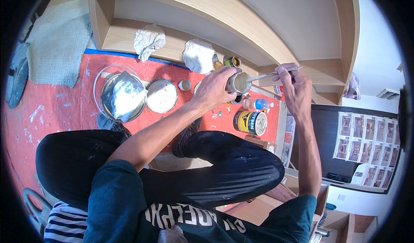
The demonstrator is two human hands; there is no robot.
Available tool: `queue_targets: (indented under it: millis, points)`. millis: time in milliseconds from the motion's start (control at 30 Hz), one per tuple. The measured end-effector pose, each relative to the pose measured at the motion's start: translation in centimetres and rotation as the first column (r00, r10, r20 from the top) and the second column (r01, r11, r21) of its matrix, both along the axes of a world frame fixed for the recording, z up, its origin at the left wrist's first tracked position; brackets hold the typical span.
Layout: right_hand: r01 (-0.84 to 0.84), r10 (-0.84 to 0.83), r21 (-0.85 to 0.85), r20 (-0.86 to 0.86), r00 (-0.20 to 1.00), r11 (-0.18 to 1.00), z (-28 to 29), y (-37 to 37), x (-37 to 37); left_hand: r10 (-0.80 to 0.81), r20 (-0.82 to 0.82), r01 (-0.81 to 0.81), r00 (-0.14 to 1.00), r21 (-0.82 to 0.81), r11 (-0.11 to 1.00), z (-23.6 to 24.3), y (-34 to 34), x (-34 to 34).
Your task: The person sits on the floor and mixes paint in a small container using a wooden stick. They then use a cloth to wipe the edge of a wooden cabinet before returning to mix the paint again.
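Note:
My left hand point(217, 85) is wrapped round a small jar point(238, 82) with beige-grey, paint-like stuff in it, tilted with its mouth to the right. Between the fingers and thumb of my right hand point(294, 85) is a slim, paint-smeared paintbrush point(269, 75). Its lower end reaches into the jar's mouth, so the tip is hidden. Both hands are raised in front of a pale wooden shelf unit point(241, 25), above a red floor sheet point(64, 101). Below them stand a clear plastic bottle with a blue label point(261, 104) and a yellow-and-black paint can point(250, 122).
A wire-handled bucket point(103, 97) has a grey-white smeared sheet point(127, 94) over it. Beside it are a round white-topped tub point(161, 95) and a small cup point(184, 85). Crumpled white cloths point(149, 40) and a small open can point(233, 62) rest by the shelf's lower board. My crossed legs fill the near side.

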State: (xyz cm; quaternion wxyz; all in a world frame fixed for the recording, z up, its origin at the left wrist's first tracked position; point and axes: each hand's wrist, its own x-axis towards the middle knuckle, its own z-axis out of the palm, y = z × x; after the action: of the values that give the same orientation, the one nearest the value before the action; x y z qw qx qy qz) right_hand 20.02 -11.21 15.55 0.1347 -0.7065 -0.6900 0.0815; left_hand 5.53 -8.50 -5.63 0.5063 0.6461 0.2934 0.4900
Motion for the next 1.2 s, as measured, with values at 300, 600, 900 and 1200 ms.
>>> queue_targets:
  millis: [300,600,900,1200]
  points:
    - [-0.075,0.074,-0.025,-0.002,0.997,0.997,-1.2,-0.4,-0.6,0.012,0.034,-0.013,0.999,0.014,1.0,-0.5,0.0,0.2]
    - [-0.18,0.183,-0.109,0.02,0.983,0.978,-4.5,-0.8,-0.7,-0.002,0.056,0.002,0.998,0.0,1.0,-0.2,-0.2,0.0]
    - [-0.084,0.089,0.05,-0.114,0.989,0.995,-5.4,-1.1,-0.7,-0.011,0.063,0.009,0.998,0.019,1.0,-0.3,-0.1,-0.2]
    - [-0.121,0.121,-0.001,0.011,0.993,0.993,-5.6,-1.3,0.0,0.006,0.054,-0.009,0.999,0.067,0.998,-0.3,0.0,-0.2]
